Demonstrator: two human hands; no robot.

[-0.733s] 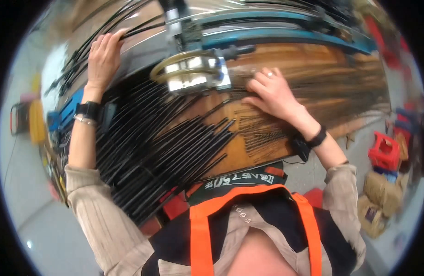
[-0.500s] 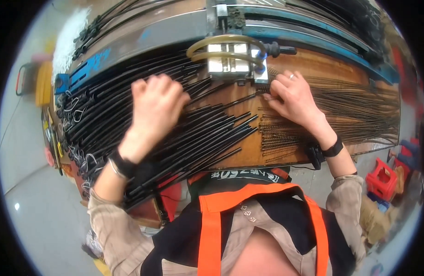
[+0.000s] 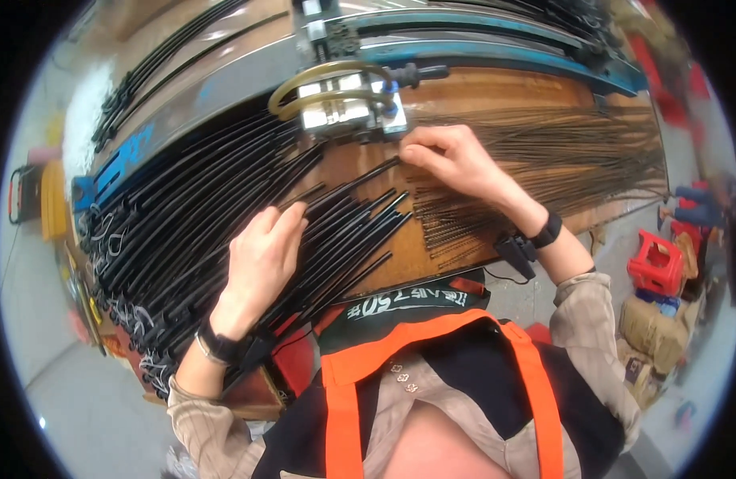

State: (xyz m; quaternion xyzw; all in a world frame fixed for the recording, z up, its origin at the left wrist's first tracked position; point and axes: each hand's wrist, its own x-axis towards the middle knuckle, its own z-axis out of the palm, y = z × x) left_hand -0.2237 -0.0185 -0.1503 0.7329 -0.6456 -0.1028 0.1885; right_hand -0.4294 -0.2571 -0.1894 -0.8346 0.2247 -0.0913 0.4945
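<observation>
My left hand [image 3: 264, 255] is closed in a pinch over the black tubes, its thumb and fingertips at one slim black tube [image 3: 366, 175] that slants up to the right. At that tube's far end, my right hand [image 3: 454, 164] pinches with thumb and forefinger. What sits between its fingertips is too small to make out. Many more black tubes [image 3: 200, 184] lie under and around my left hand. Thin, brown coiled wires [image 3: 527, 160] spread across the table beneath and beyond my right hand.
A metal clamp block [image 3: 336, 112] with yellowish hoses stands just beyond my hands, before a blue metal rail [image 3: 495, 48]. The wooden table [image 3: 376, 275] ends close to my apron [image 3: 408, 307]. A red stool [image 3: 655, 262] and brown bags [image 3: 654, 327] are on the floor at right.
The view has shifted, so the table and machine appear further left. My left hand has come lower, toward me; my right hand now sits a little farther from the clamp block, at the tube's end.
</observation>
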